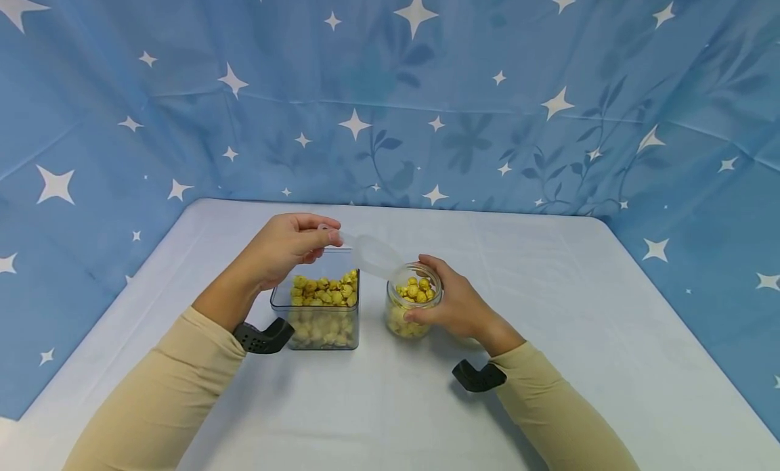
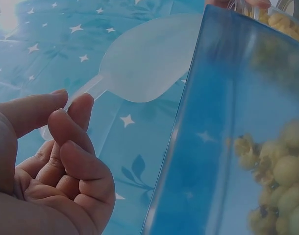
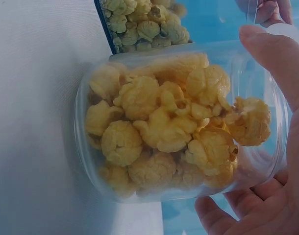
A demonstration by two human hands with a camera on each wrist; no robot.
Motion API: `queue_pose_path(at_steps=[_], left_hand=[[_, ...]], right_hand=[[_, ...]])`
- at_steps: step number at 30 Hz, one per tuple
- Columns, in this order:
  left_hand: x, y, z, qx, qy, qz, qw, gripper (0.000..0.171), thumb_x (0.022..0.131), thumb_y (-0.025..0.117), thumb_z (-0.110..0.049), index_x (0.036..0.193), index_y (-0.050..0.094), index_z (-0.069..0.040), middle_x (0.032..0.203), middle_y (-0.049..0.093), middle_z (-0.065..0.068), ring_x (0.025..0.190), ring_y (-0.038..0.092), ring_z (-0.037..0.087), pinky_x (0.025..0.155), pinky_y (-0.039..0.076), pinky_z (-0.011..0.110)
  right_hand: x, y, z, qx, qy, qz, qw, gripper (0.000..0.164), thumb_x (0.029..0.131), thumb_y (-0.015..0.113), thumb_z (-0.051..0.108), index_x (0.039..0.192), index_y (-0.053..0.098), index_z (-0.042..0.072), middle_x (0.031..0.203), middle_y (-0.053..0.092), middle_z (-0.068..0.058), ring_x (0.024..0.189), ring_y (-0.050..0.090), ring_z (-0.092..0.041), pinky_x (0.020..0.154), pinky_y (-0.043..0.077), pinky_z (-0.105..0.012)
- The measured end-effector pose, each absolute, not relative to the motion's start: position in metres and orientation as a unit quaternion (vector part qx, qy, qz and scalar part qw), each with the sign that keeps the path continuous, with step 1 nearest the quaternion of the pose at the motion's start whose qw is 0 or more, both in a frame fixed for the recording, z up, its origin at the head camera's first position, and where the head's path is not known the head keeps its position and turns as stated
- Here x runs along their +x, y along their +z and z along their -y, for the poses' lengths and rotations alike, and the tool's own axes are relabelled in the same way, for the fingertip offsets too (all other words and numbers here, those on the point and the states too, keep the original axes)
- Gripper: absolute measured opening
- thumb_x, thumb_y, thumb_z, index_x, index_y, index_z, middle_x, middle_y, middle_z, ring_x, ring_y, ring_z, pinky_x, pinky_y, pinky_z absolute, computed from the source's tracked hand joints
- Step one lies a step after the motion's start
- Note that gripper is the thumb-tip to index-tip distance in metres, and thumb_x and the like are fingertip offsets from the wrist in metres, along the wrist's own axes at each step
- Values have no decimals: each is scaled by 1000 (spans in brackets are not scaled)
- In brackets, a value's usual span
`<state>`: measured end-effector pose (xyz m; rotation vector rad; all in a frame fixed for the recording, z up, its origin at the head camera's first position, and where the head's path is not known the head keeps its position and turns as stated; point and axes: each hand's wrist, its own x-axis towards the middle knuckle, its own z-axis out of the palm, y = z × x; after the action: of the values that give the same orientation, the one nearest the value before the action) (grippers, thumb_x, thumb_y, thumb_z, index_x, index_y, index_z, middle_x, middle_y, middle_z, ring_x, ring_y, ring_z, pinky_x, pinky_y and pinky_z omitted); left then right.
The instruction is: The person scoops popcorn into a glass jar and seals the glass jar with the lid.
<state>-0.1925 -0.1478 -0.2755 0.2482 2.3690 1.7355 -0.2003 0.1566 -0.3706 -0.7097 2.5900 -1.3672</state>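
My left hand pinches the handle of a translucent white plastic scoop between thumb and fingers. The scoop slants down to the right, its tip right at the rim of a clear jar; no popcorn shows on it. Around the jar's right side curls my right hand, thumb in front and fingers behind. Yellow popcorn fills much of the upright jar in the right wrist view. Below the left hand stands a clear rectangular container, which holds more popcorn.
A white cloth covers the table. Behind it hangs a blue curtain with white stars and leaf prints. The container is left of the jar, with a narrow gap between them. Black bands are on both wrists.
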Motion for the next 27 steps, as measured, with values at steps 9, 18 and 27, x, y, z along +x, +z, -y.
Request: queue_pose_path(at_steps=[9, 18, 27], left_hand=[[-183, -271, 170, 84, 588, -799, 87, 39, 100, 63, -22, 129, 62, 5, 110, 62, 7, 87, 55, 19, 77, 49, 26], [-174, -270, 201, 82, 596, -796, 67, 40, 104, 58, -24, 129, 59, 8, 112, 65, 2, 90, 56, 15, 82, 51, 25], [-168, -275, 225, 85, 599, -794, 54, 41, 105, 56, -21, 134, 52, 8, 102, 67, -3, 83, 54, 13, 76, 49, 24]], right_hand=[[-200, -369, -156, -232, -450, -860, 66, 103, 75, 90, 30, 155, 30, 3, 148, 47, -12, 126, 51, -29, 104, 41, -51], [-196, -368, -154, -221, -447, -864, 66, 103, 77, 88, 32, 155, 28, 2, 152, 43, -14, 130, 48, -32, 107, 38, -53], [-195, -371, -157, -227, -442, -865, 62, 103, 79, 87, 33, 156, 26, 2, 156, 37, -13, 141, 36, -36, 112, 29, -58]])
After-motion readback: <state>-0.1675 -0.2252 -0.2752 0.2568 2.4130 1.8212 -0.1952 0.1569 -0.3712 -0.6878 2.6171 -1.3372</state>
